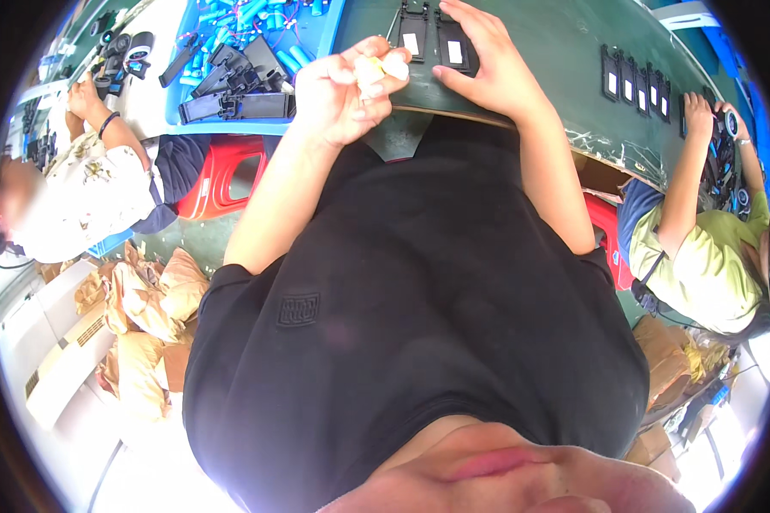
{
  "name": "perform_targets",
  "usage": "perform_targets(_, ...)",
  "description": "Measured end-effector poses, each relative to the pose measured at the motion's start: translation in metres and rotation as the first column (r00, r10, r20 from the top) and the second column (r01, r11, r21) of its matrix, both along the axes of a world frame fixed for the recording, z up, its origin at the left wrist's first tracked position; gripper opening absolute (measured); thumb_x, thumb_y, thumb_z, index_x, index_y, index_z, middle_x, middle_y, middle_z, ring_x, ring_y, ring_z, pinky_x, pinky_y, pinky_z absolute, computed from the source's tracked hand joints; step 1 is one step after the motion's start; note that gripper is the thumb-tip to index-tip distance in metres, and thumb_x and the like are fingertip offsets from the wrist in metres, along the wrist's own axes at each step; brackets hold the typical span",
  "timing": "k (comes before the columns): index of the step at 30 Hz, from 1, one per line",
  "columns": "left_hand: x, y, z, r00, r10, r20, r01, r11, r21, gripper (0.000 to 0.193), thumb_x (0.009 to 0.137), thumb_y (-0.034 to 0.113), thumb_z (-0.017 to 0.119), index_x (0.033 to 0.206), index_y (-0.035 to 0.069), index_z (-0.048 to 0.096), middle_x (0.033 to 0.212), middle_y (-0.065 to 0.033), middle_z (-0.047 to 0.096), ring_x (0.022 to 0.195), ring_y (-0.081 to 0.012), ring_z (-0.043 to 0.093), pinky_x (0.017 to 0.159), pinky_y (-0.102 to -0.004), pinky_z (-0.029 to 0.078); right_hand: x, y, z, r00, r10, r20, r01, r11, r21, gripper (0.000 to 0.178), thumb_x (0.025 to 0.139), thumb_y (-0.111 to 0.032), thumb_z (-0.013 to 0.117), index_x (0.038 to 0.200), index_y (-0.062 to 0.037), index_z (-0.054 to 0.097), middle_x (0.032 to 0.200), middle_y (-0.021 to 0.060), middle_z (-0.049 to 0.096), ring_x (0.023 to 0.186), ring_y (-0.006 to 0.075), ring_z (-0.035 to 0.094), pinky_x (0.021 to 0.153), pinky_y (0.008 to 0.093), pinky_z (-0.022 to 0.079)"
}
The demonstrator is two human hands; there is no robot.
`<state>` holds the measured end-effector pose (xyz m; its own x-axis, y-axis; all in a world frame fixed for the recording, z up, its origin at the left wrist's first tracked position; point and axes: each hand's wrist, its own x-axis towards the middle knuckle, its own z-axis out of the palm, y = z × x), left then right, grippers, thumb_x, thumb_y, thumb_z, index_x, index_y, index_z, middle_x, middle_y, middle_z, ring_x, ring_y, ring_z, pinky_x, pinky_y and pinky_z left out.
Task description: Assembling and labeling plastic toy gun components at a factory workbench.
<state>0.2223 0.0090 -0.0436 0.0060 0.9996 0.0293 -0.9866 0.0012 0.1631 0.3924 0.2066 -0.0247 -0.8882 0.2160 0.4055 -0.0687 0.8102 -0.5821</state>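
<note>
My left hand (pixel 334 101) is raised at the near edge of the green table, fingers curled together. Pale yellowish-white material (pixel 373 73) shows at its fingertips; whether it is held or worn on the fingers I cannot tell. A thin rod (pixel 394 22) runs up just beyond those fingers. My right hand (pixel 498 73) has its thumb and fingers spread beside a flat black plastic panel (pixel 451 36) with a white label, seemingly touching its edge. A similar black panel (pixel 412 32) lies to its left, between my hands.
A blue tray (pixel 174 107) at left holds blue cylindrical cells and black plastic parts. Several labelled black panels (pixel 639 85) stand in a row at right. One co-worker (pixel 73 201) sits at left, another (pixel 710 265) at right. Red stools (pixel 220 179) and brown bags (pixel 145 359) are nearby.
</note>
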Motion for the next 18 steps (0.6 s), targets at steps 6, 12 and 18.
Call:
perform_targets(6, 0.007, -0.006, -0.004, 0.992, -0.02, 0.121, 0.017, 1.0, 0.027, 0.015, 0.101, 0.018, 0.059, 0.101, 0.003, 0.062, 0.076, -0.0013, 0.044, 0.065, -0.012, 0.044, 0.043, -0.0243, 0.037, -0.03, -0.026, 0.002, 0.987, -0.129, 0.094, 0.109, 0.976, 0.19, 0.091, 0.076, -0.032, 0.084, 0.153, -0.0016, 0.046, 0.154, 0.0232, 0.05, 0.146, 0.0494, 0.039, 0.121, 0.0585, 0.03)
perform_targets(12, 0.014, 0.003, 0.005, 0.99, 0.049, 0.134, -0.056, 0.997, 0.052, 0.022, 0.109, 0.028, 0.061, 0.098, 0.009, 0.058, 0.075, 0.0023, 0.037, 0.061, -0.0081, 0.039, 0.04, -0.0193, 0.033, -0.029, -0.02, -0.016, 0.989, -0.136, 0.065, 0.123, 0.976, 0.18, 0.087, 0.075, -0.034, 0.085, 0.149, -0.0038, 0.051, 0.144, 0.0201, 0.06, 0.141, 0.0449, 0.047, 0.119, 0.0594, 0.029)
perform_targets(18, 0.002, 0.021, 0.018, -0.492, 0.172, -0.854, -0.386, 0.836, 0.39, 0.016, 0.102, 0.023, 0.069, 0.106, 0.008, 0.074, 0.073, -0.0076, 0.07, 0.067, -0.0231, 0.069, 0.062, -0.0368, 0.054, -0.025, -0.022, -0.01, 0.994, -0.103, 0.048, 0.091, 0.976, 0.198, 0.084, 0.073, -0.034, 0.086, 0.146, -0.0055, 0.055, 0.14, 0.0181, 0.063, 0.138, 0.0427, 0.049, 0.119, 0.059, 0.028)
